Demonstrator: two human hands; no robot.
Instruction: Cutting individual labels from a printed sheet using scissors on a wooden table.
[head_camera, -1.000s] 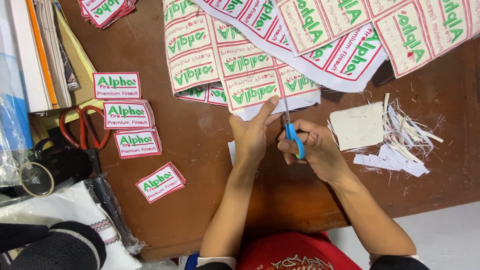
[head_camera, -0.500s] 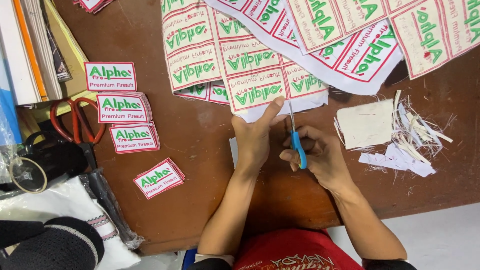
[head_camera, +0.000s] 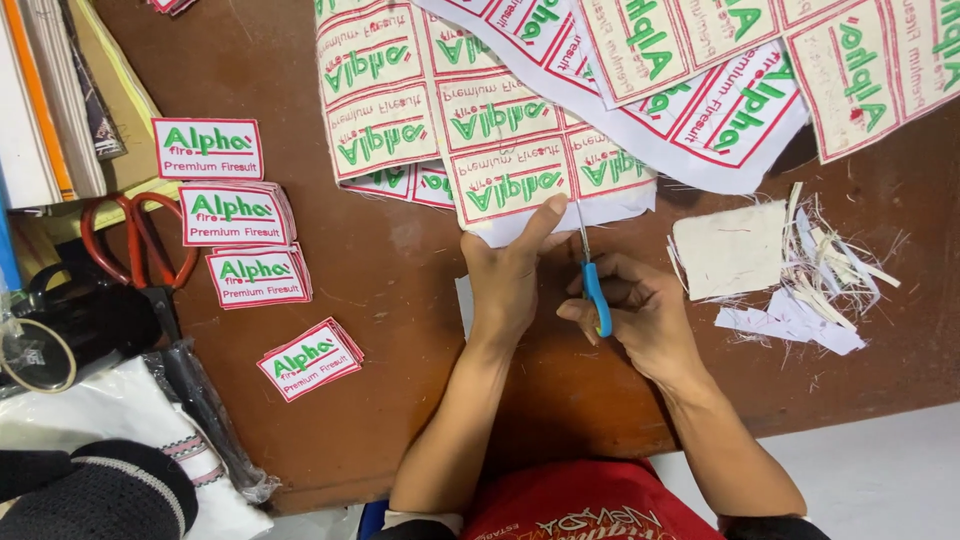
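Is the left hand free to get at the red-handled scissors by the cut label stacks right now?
Probably not at once. The left hand is pressing down the printed label sheet that the right hand is cutting with the blue scissors. The red-handled scissors lie far to its left, past the label stacks; bare tabletop lies between.

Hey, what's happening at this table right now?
A person is cutting printed fabric labels apart. The left hand pins down the white sheet of red-bordered, green-lettered labels, while the right hand works small blue-handled scissors into its lower edge. Stacks of cut labels lie on the brown wooden table to the left, beside red-handled scissors. A pile of trimmed scraps sits on the right.
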